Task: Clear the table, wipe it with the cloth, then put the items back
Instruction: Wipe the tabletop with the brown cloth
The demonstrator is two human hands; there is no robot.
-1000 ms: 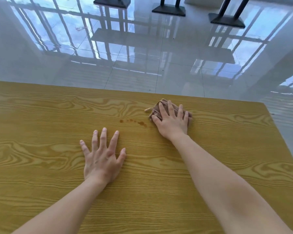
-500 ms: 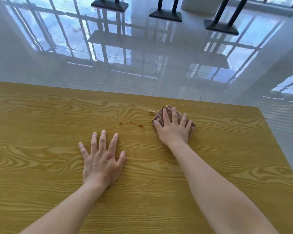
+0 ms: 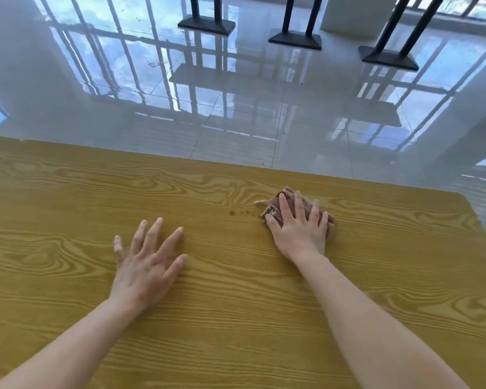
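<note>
One step in hand, seemingly the wiping: right grip spread flat on the cloth right of centre on the tabletop, left grip splayed, bracing left of centre; next, likely a firm sweep left across the brown spots.

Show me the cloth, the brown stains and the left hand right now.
cloth [image 3: 274, 207]: head view, uncovered left part.
brown stains [image 3: 232, 212]: head view, leftmost spot.
left hand [image 3: 143, 265]: head view, back of the hand.
</note>
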